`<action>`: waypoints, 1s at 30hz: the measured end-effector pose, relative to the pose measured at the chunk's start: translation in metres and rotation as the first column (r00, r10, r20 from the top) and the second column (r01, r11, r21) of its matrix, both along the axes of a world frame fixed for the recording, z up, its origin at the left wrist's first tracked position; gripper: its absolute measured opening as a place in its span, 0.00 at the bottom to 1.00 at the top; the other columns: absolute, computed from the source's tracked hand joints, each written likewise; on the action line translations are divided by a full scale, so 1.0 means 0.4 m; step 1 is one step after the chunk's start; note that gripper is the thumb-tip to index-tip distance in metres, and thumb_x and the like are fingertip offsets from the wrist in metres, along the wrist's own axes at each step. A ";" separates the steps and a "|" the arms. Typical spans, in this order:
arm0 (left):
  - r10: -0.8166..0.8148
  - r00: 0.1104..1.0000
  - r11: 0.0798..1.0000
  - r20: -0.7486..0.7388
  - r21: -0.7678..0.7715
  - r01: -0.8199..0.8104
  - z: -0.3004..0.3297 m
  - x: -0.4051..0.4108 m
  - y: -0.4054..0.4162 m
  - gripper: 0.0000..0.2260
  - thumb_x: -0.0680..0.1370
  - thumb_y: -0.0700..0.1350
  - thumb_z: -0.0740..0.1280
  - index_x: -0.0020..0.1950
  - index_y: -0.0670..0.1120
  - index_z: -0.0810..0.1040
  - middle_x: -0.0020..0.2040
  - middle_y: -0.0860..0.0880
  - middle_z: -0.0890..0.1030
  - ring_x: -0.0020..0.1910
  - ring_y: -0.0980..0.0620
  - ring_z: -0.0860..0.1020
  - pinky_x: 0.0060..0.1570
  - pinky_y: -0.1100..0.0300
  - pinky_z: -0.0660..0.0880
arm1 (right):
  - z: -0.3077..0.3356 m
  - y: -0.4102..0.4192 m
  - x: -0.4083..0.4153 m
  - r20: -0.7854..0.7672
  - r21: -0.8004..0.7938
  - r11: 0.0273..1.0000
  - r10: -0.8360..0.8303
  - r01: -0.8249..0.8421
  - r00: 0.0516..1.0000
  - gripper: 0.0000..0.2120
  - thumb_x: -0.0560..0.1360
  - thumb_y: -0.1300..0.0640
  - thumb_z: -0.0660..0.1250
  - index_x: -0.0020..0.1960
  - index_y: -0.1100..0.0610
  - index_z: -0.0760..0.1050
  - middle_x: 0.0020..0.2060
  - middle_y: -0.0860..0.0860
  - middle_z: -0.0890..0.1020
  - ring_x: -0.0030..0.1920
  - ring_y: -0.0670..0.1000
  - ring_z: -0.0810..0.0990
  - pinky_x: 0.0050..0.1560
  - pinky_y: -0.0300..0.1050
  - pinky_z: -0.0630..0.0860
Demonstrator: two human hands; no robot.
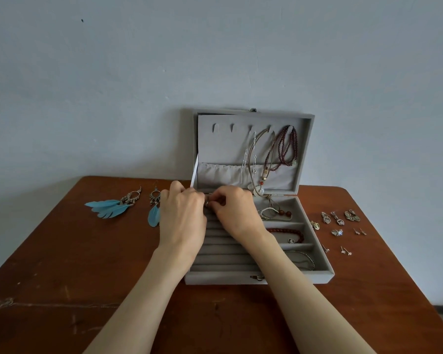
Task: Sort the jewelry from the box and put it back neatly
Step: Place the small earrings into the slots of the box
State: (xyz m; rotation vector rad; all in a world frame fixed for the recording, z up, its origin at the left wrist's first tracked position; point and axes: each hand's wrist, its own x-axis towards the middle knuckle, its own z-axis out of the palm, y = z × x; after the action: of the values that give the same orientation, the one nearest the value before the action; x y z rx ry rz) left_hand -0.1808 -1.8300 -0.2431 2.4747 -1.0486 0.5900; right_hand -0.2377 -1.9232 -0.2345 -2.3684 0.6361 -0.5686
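On the table (87,264), against its far edge, the box (322,273) stands open with its lid (306,139) upright.

Done, as far as can be seen:
- Three necklaces hang from the lid's right-hand hooks: a silver chain (247,149), a cord necklace (264,159) and a dark red bead strand (289,146). Two hooks at left are bare.
- Right-side compartments are filled. The far one holds a knotted cord piece with red beads (275,213), the middle one a red bead bracelet (289,232), the near one a thin bangle (303,256).

In hand: both hands meet over the far end of the ring rolls (228,254). The left hand (183,217) and right hand (234,213) have fingers curled together on a small silvery item (207,203), apparently a ring or stud. It is too small to identify, and it cannot be told which hand actually pinches it. Judged step: seating that item in the farthest roll slot.

Outstanding:
- Two feather earrings (118,206) lie near the table's far left edge, well apart from the box.
- A scatter of small earrings and studs (339,226) lies right of the box, toward the right edge.
- The visible ring rolls appear unoccupied.

Assessment: roughly half complete. The small pieces remain, and closing the lid comes last.
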 end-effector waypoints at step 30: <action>-0.495 0.806 0.869 -0.325 -0.169 0.466 0.044 -0.242 -0.152 0.11 0.79 0.43 0.61 0.60 0.48 0.79 0.56 0.52 0.78 0.57 0.55 0.72 0.55 0.67 0.64 | 0.040 -0.269 -0.436 0.003 0.104 0.910 -0.404 0.402 0.915 0.07 0.74 0.61 0.65 0.46 0.55 0.82 0.42 0.49 0.83 0.44 0.46 0.78 0.40 0.31 0.68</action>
State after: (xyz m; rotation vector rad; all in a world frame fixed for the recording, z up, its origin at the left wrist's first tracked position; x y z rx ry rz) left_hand -0.2775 -1.8909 -0.2255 2.0124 -1.3909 0.0141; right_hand -0.4121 -2.0306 -0.2183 -2.1379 1.1307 -0.7208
